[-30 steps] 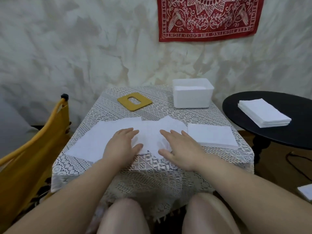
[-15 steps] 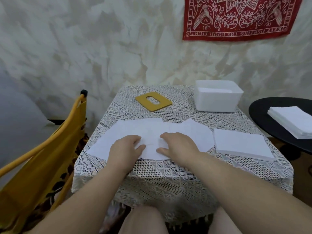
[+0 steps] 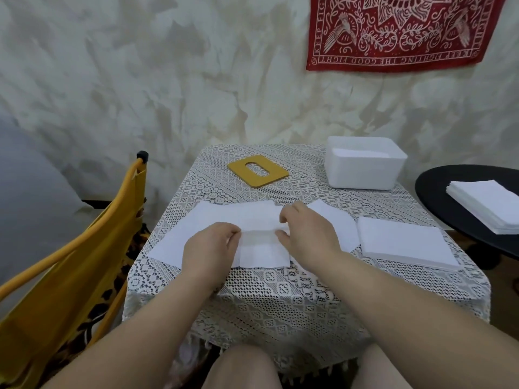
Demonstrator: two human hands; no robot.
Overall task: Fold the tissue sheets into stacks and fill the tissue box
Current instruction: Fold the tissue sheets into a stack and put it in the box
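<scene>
My left hand pinched the folded tissue sheet's left edge; my right hand, fingers curled, gripped its right. The thin sheets overlapped, so lifting could drag neighbours askew. The tissue box stood far right; my fingertips were hidden.

Both hands work the spread tissue sheets on the lace-covered surface: the left hand and right hand each pinch an end of a folded strip. A folded stack lies just right; the white tissue box and yellow lid sit behind.
</scene>
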